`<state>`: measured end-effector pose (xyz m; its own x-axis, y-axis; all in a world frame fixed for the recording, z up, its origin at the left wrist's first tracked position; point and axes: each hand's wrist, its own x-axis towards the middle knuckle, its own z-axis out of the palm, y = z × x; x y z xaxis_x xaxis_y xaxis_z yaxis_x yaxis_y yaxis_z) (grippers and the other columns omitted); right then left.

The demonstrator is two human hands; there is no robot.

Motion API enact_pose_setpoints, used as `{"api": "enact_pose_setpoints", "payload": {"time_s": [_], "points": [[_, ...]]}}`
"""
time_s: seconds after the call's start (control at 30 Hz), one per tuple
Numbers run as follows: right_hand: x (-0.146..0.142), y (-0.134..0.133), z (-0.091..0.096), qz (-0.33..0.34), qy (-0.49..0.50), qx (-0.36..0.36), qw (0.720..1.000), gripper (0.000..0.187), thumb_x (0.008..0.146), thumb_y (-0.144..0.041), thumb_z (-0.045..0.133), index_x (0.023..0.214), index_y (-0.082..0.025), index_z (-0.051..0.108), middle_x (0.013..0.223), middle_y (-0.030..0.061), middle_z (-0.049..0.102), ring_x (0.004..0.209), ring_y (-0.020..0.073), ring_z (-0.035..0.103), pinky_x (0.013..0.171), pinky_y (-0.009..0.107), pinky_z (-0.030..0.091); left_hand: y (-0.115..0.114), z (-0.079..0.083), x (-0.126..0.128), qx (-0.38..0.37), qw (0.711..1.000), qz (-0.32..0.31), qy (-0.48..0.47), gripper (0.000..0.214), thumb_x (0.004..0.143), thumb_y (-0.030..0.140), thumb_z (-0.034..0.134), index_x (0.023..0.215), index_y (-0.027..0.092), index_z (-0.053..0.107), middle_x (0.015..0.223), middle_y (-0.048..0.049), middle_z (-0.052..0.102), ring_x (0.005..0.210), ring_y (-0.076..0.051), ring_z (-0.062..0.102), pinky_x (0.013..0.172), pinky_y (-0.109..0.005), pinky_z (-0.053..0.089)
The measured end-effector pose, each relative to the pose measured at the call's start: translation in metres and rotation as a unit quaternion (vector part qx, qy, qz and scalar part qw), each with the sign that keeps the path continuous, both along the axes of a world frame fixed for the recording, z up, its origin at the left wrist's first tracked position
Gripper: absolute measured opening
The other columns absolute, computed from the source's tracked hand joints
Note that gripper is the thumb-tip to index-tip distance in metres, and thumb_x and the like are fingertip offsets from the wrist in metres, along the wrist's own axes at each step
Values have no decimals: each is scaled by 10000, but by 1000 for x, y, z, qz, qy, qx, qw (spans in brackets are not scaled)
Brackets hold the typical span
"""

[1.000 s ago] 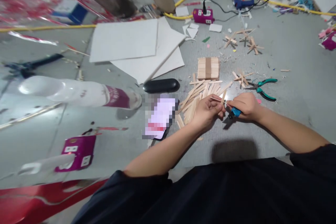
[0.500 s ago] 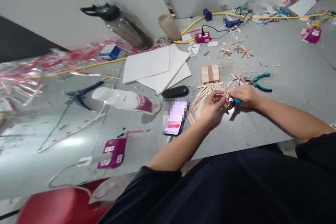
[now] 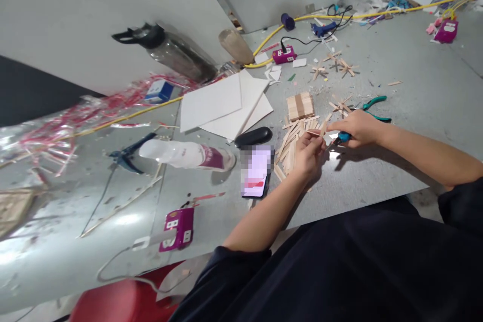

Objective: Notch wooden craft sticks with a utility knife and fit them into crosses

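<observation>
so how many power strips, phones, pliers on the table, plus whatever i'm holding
magenta plastic power strips: 3
black smartphone: 1
green-handled metal pliers: 1
thin wooden stick in left hand: 1
blue-handled tool in right hand: 1
total: 7

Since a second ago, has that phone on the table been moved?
No. The view swung, but the phone still lies just below the black case, left of the loose sticks.
</observation>
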<state>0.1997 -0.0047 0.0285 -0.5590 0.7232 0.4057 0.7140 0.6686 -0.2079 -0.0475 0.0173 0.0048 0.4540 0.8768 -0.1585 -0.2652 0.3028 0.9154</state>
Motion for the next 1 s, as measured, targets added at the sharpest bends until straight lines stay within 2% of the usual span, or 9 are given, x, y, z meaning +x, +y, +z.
{"api": "enact_pose_setpoints", "payload": {"time_s": [0.1, 0.2, 0.37, 0.5, 0.6, 0.7, 0.8, 0.9, 1.0], "points": [[11, -12, 12, -32, 1, -33, 999, 502, 1041, -555, 804, 1423, -230, 782, 864, 23, 849, 682, 185, 670, 676, 332, 297, -2, -1, -1, 9, 1000, -11, 7, 353, 810, 436, 885, 1015, 236, 678, 697, 54, 547, 599, -106, 437, 612, -283, 345], [22, -27, 9, -42, 14, -30, 999, 517, 1090, -630, 716, 1351, -188, 781, 846, 43, 834, 685, 157, 675, 671, 329, 283, -9, -2, -1, 24, 999, -39, 22, 336, 830, 453, 884, 1004, 226, 707, 648, 59, 506, 567, -101, 388, 578, -290, 295], [26, -46, -13, -68, 44, -6, 997, 430, 1038, -510, 725, 1317, -183, 753, 958, 74, 856, 791, 212, 728, 726, 336, 389, -27, -5, 4, 52, 991, -116, 44, 408, 851, 510, 929, 1008, 201, 713, 652, 54, 614, 561, -86, 430, 584, -262, 307], [11, -54, -29, -41, 43, 4, 998, 382, 1040, -509, 670, 1244, -203, 772, 862, 52, 816, 730, 229, 681, 699, 346, 353, -30, -8, 7, 50, 982, -174, 53, 539, 853, 557, 955, 1142, 216, 653, 589, 120, 567, 494, -78, 391, 558, -240, 273], [2, -57, -37, -12, 44, 7, 999, 254, 1042, -383, 623, 1161, -220, 778, 814, 27, 788, 698, 204, 641, 688, 338, 326, -26, -9, 4, 45, 977, -202, 54, 621, 872, 581, 955, 1235, 221, 601, 614, 116, 608, 501, -85, 428, 566, -240, 286], [-1, -57, -38, 13, 47, 19, 999, 188, 1011, -266, 594, 1059, -217, 769, 798, 22, 772, 691, 191, 619, 682, 339, 320, -22, -10, 0, 42, 973, -221, 51, 674, 896, 617, 936, 1304, 211, 585, 618, 112, 600, 510, -90, 451, 579, -246, 286], [1, -57, -35, 25, 51, 31, 998, 184, 1041, -239, 582, 1021, -212, 763, 781, 16, 751, 673, 182, 588, 671, 347, 298, -22, -10, -4, 45, 970, -233, 55, 699, 922, 644, 918, 1355, 195, 601, 633, 111, 580, 510, -83, 427, 568, -249, 270], [5, -60, -31, 24, 54, 33, 998, 193, 1099, -248, 585, 1047, -214, 767, 770, 3, 730, 670, 173, 570, 677, 348, 292, -23, -11, -6, 56, 969, -230, 68, 680, 963, 664, 885, 1376, 192, 622, 668, 113, 551, 529, -77, 400, 557, -247, 286], [8, -66, -25, 9, 63, 28, 998, 189, 1123, -268, 604, 1122, -210, 784, 796, 5, 741, 701, 176, 594, 693, 344, 317, -24, -10, -8, 76, 968, -221, 86, 665, 1006, 692, 836, 1400, 194, 636, 697, 102, 555, 569, -85, 448, 578, -244, 339]]}}
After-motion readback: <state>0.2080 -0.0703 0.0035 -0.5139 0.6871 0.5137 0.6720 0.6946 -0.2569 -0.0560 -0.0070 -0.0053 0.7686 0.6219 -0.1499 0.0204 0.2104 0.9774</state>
